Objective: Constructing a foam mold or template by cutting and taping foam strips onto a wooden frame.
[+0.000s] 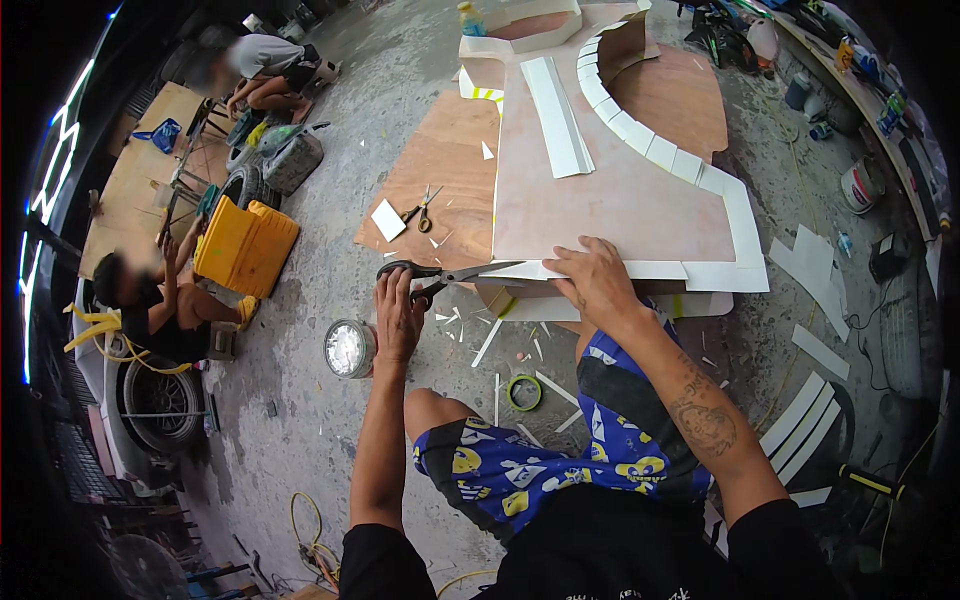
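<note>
My left hand (400, 312) has its fingers through the black handles of a pair of scissors (482, 271). The blades point right, parted, along the near edge of a large pinkish flat panel (600, 190). White strips line that edge, and my right hand (597, 285) grips one white strip (655, 270) there, just right of the blade tips. White segments (632, 133) follow the panel's curved cut-out. A folded white strip (556, 118) lies on top of the panel. Under the panel is a brown wooden sheet (440, 160), bearing a second pair of scissors (425, 215).
Offcuts, a roll of green tape (523, 393) and a round tub of white material (349, 349) sit on the concrete floor. White pieces (815, 270) lie at right. Two people are at left, one by a yellow crate (245, 248). A bottle (470, 20) stands far back.
</note>
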The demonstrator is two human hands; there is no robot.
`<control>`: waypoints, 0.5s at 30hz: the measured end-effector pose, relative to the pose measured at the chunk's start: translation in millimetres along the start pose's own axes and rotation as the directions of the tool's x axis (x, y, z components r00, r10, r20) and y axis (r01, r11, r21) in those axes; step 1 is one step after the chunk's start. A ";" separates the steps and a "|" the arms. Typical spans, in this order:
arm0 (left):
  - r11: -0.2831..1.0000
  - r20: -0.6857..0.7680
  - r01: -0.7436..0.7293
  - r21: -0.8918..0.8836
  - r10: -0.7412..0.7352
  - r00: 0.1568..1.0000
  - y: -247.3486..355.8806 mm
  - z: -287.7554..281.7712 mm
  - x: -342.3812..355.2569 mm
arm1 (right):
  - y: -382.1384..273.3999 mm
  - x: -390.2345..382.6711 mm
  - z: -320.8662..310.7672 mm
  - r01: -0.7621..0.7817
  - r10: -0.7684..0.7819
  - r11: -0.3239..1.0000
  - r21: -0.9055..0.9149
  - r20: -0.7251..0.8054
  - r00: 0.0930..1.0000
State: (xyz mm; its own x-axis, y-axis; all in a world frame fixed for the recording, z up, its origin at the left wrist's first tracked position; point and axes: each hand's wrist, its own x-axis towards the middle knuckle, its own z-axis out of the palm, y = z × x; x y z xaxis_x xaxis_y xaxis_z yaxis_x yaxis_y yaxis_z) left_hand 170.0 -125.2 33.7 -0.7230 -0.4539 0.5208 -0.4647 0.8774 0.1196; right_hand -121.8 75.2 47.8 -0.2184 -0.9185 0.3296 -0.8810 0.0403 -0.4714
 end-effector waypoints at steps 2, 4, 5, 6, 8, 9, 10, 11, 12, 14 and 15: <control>1.000 -0.014 -0.007 0.006 0.007 1.000 -1.3 1.4 -1.1 | 0.0 0.2 0.2 0.001 -0.001 1.000 0.005 -0.006 1.000; 1.000 -0.027 -0.015 0.012 0.015 1.000 -2.9 3.0 -1.8 | -1.4 0.8 0.8 0.001 -0.001 1.000 -0.007 -0.001 1.000; 1.000 -0.031 -0.017 0.013 0.018 0.999 -3.3 3.7 -1.0 | -1.4 1.3 0.5 -0.003 0.003 1.000 -0.009 -0.003 1.000; 1.000 -0.034 -0.020 0.013 0.020 0.999 -3.4 4.8 -0.3 | -1.3 1.7 0.2 -0.006 0.006 1.000 -0.007 0.005 1.000; 1.000 -0.029 -0.022 0.015 0.022 0.999 -3.4 5.4 0.8 | -0.7 1.8 -0.3 -0.012 0.012 1.000 -0.006 0.010 1.000; 1.000 -0.024 -0.020 0.020 0.021 0.999 -3.0 5.0 2.0 | -0.6 1.7 -0.4 -0.012 0.012 1.000 -0.004 0.011 1.000; 1.000 -0.025 -0.023 0.020 0.023 0.999 -4.9 7.1 2.1 | -0.4 1.6 -0.4 -0.013 0.013 1.000 -0.003 0.013 1.000; 1.000 -0.023 -0.028 0.010 0.028 0.999 -7.6 8.3 1.9 | -1.2 1.8 0.0 -0.012 0.012 1.000 -0.001 0.011 1.000; 0.999 -0.021 -0.033 0.001 0.033 0.999 -10.3 8.9 1.1 | -2.0 2.0 0.5 0.000 0.000 1.000 -0.007 0.002 1.000; 0.999 -0.045 -0.041 0.017 0.041 0.998 -10.3 10.2 0.8 | -2.5 1.6 2.1 0.011 -0.011 1.000 -0.014 -0.009 1.000; 0.998 -0.069 -0.046 0.031 0.048 0.996 -8.5 11.1 2.5 | -1.8 0.6 2.8 0.007 -0.007 1.000 -0.007 -0.020 1.000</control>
State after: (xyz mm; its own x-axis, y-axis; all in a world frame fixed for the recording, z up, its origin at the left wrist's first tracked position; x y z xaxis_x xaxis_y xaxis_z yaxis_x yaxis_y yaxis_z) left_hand 166.4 -135.5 24.6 -0.7077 -0.3993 0.5828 -0.4466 0.8921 0.0690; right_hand -119.2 73.4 46.6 -0.2203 -0.9106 0.3496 -0.8857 0.0365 -0.4629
